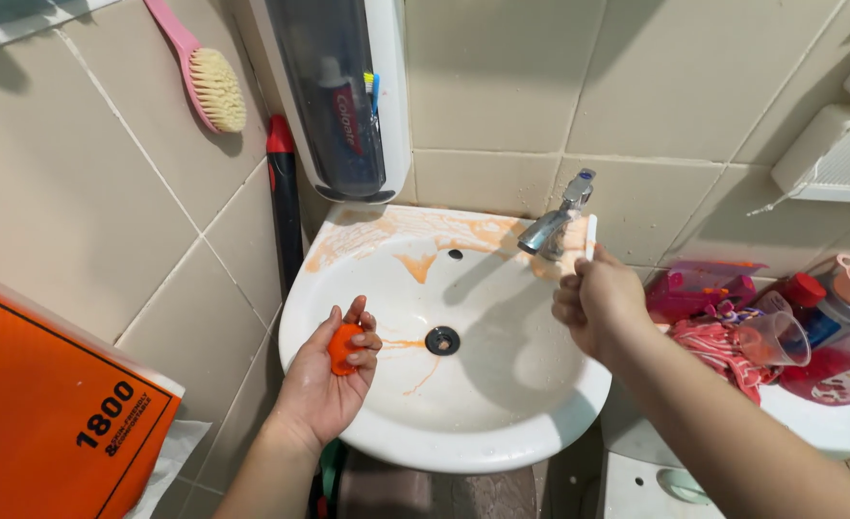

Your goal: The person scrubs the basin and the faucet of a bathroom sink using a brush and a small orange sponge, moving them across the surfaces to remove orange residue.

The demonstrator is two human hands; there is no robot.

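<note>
My left hand (334,370) is over the left rim of a white wash basin (502,423) and holds a small orange ball-shaped thing (344,348) in its palm. My right hand (598,300) is closed around a thin white stick (591,235) that points up, just beside the metal tap (555,226). Orange stains run down the basin towards the drain (441,340). No water shows at the tap.
A pink brush (204,77) and a dark toothbrush holder (343,96) hang on the tiled wall. An orange box (50,413) stands at the left. At the right lie a clear measuring cup (771,336), red cloth (718,346) and bottles.
</note>
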